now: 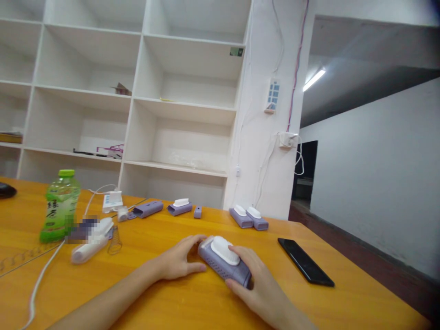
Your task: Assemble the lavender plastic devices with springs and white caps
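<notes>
A purple device with a white oval pad (225, 260) lies on the orange table (347, 302), gripped from both ends. My left hand (178, 261) touches its left end with thumb and fingers. My right hand (256, 286) wraps around its right end, fingers on the top and thumb at the near side. Two matching purple devices (248, 217) stand side by side further back, and one more (179, 207) lies to their left beside a small purple piece (197, 211).
A black phone (305, 268) lies to the right of my hands. At the left stand a green bottle (59, 212), a white handheld device (91, 247) with a cable, a metal spring (114, 242), a power strip (112, 200) and a purple casing (148, 209). White shelves (132, 98) rise behind the table.
</notes>
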Available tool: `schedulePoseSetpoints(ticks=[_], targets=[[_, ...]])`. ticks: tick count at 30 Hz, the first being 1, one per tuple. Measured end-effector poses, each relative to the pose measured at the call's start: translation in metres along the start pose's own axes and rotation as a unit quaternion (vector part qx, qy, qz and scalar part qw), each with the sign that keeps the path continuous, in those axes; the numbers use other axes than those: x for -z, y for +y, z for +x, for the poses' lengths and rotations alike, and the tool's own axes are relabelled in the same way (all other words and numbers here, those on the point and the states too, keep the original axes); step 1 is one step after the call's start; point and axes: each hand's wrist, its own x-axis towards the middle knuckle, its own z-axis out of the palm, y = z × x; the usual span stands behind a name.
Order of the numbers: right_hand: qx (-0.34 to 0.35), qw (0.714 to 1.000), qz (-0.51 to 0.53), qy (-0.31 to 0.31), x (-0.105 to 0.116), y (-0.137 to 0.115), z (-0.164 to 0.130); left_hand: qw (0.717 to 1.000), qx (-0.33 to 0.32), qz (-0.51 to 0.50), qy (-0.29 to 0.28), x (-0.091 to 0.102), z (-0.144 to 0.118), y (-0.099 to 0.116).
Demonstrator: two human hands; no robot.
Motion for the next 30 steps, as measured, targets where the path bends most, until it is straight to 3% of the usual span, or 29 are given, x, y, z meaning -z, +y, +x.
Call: schedulePoseSetpoints(ticks=[8, 11, 14, 20, 25, 30], targets=[[0.024, 0.991, -0.061, -0.117, 0.009, -0.010, -0.006, 0.996, -0.011, 0.069, 0.055, -0.009, 0.003, -0.018], [0.030, 0.988, -0.101, -0.113, -0.004, -0.019, -0.003, 0.992, -0.002, 0.096, 0.080, -0.012, 0.005, -0.024], [0.029, 0.989, -0.130, -0.070, -0.021, -0.016, 0.007, 0.989, -0.007, 0.129, 0.069, -0.013, 0.005, -0.022], [-0.041, 0.969, -0.244, 0.018, -0.043, 0.036, 0.070, 0.980, -0.014, 0.196, 0.036, -0.016, 0.000, -0.006], [-0.064, 0.959, -0.275, 0.027, -0.045, 0.089, 0.129, 0.978, -0.039, 0.203, 0.029, -0.016, 0.000, 0.001], [-0.104, 0.949, -0.297, 0.023, -0.046, 0.121, 0.151, 0.978, -0.040, 0.202, 0.039, -0.016, 0.001, 0.001]])
